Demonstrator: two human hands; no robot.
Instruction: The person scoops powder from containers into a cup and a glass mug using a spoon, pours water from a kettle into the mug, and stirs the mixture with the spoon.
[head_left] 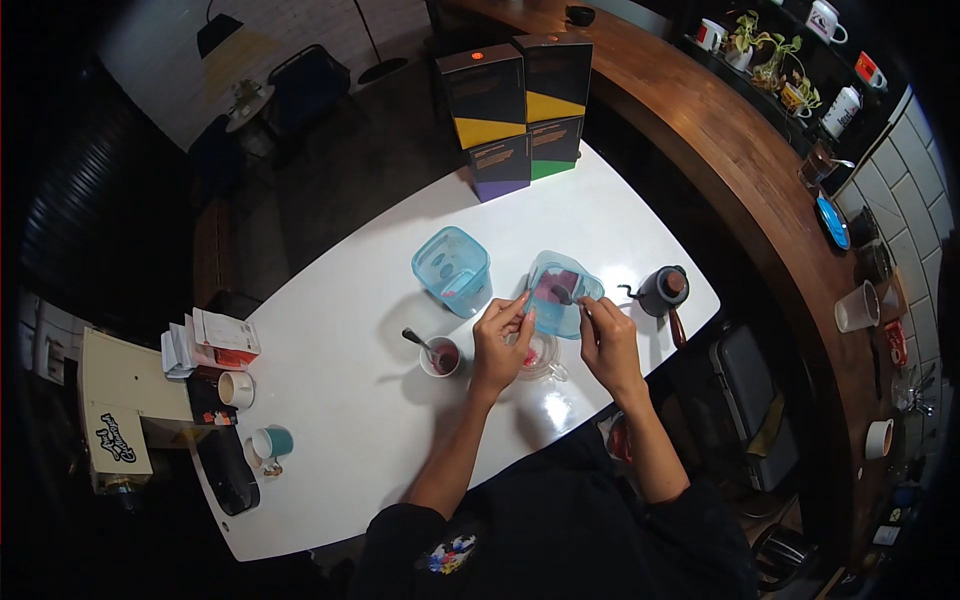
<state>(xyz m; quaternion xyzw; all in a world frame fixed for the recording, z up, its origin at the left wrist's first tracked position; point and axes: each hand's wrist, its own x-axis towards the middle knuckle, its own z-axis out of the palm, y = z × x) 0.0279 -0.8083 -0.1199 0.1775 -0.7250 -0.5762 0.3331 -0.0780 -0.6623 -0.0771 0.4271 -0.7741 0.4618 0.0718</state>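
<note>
A blue translucent container with reddish-purple contents is held over the white table. My left hand pinches its near left edge. In my right hand is a spoon, its bowl inside this container. Partly hidden beneath the container and my left hand is a clear glass vessel with something pink in it. A second blue container stands to the left, with a little pink in it. Left of my left hand sits a white cup with dark red contents and a spoon leaning in it.
Dark boxes are stacked at the table's far end. A manual grinder stands at the right. On the left are a teal mug, a white cup, a black case and packets. A wooden counter curves along the right.
</note>
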